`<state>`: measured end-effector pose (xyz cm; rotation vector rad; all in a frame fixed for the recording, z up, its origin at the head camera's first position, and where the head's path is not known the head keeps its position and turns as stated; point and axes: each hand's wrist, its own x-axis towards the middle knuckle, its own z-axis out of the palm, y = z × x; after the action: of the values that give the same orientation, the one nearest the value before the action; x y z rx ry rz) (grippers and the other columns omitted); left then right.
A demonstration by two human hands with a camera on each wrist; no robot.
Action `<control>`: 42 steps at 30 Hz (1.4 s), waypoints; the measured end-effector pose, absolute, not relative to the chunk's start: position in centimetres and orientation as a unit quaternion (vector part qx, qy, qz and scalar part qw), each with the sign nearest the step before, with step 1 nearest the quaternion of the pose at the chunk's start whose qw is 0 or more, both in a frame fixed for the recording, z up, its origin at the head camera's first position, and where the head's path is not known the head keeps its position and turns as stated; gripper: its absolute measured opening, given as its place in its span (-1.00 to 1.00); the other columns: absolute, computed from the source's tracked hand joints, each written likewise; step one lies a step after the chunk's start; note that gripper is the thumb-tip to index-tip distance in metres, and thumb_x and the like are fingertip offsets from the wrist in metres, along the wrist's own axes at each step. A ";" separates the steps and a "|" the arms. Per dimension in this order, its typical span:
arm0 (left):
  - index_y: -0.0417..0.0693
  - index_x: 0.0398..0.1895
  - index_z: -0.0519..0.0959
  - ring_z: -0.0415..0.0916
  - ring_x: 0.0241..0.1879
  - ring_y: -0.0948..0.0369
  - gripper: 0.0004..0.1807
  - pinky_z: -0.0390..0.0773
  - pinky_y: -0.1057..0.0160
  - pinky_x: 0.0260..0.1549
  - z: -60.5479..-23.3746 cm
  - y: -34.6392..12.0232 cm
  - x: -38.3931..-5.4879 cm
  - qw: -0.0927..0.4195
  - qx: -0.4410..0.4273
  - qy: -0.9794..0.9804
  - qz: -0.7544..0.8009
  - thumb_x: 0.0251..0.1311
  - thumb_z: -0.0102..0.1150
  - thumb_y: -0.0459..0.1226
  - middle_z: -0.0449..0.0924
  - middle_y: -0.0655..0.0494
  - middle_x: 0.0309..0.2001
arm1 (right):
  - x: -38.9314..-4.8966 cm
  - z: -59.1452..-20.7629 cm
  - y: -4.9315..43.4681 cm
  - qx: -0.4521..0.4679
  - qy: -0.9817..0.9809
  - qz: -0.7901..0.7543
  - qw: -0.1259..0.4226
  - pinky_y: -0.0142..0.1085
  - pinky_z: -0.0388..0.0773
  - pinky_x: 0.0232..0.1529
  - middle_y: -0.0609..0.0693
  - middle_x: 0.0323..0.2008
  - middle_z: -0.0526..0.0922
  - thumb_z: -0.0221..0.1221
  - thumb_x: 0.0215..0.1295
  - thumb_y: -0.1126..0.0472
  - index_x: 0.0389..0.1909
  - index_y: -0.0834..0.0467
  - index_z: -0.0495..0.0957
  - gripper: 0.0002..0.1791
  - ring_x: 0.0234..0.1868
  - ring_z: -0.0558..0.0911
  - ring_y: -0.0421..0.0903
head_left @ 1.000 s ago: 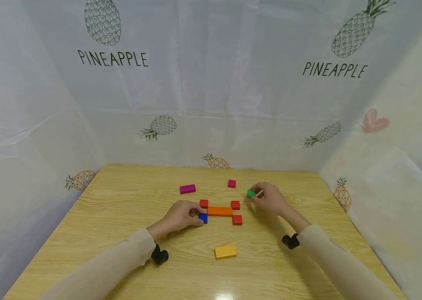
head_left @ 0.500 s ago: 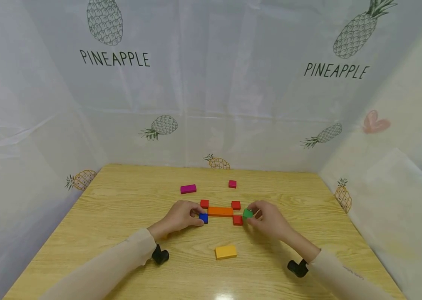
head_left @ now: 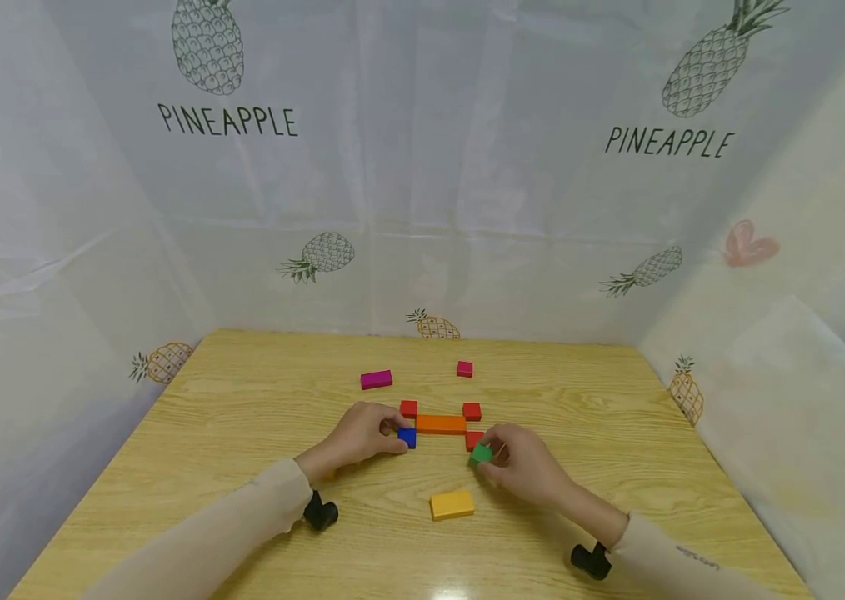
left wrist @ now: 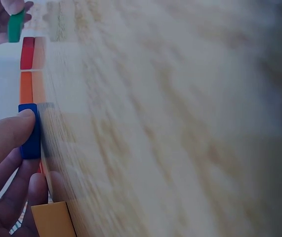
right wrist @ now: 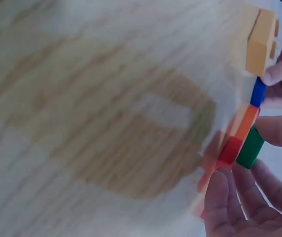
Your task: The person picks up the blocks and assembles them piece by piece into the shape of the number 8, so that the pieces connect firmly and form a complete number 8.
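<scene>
My left hand (head_left: 361, 435) pinches a blue block (head_left: 407, 438) between thumb and fingers, at the front left end of a long orange block (head_left: 441, 425). With thumb and fingertips, my right hand (head_left: 529, 465) holds a green block (head_left: 481, 454) in front of a red block (head_left: 474, 439) at the orange block's right end. The right wrist view shows the green block (right wrist: 250, 147) tilted beside the red block (right wrist: 230, 150); whether they touch I cannot tell. Two more red blocks, one at the back left (head_left: 409, 408) and one at the back right (head_left: 472, 411), flank the orange block.
A yellow block (head_left: 452, 505) lies nearer the front of the wooden table (head_left: 242, 383). Farther back lie a magenta long block (head_left: 376, 380) and a small pinkish-red block (head_left: 465, 369). A yellow-orange piece (head_left: 330, 475) is mostly hidden under the left wrist. Printed sheeting (head_left: 422, 183) surrounds the table.
My right hand has brought the green block toward the front and left, from behind the right red blocks to in front of the front one. The left hand stays on the blue block.
</scene>
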<state>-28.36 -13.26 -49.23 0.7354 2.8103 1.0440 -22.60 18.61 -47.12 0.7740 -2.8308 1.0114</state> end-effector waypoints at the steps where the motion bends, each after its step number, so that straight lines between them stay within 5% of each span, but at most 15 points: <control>1: 0.12 -0.05 0.83 0.47 -0.36 0.30 -0.72 0.47 0.27 -0.28 -49.2 -13.3 -28.3 0.027 0.239 0.910 0.339 0.17 0.60 -0.14 0.71 0.34 -0.29 | -22.6 -47.2 18.5 0.248 -0.912 0.325 0.015 -0.38 0.61 -0.28 -0.08 -0.27 0.68 0.49 0.29 0.26 -0.11 0.13 0.69 -0.78 -0.32 0.61 -0.22; 42: 0.14 -0.04 0.82 0.51 -0.30 0.31 -0.72 0.54 0.24 -0.22 -49.4 -13.4 -28.7 0.038 0.227 0.909 0.348 0.18 0.60 -0.12 0.75 0.33 -0.21 | -22.2 -48.2 17.5 0.240 -0.920 0.311 0.013 -0.41 0.60 -0.26 -0.05 -0.23 0.66 0.49 0.29 0.22 -0.13 0.16 0.67 -0.77 -0.28 0.63 -0.17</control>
<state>-28.65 -13.39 -49.40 0.6971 2.7871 1.0687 -22.19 17.50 -48.17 0.7481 -2.8644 0.9684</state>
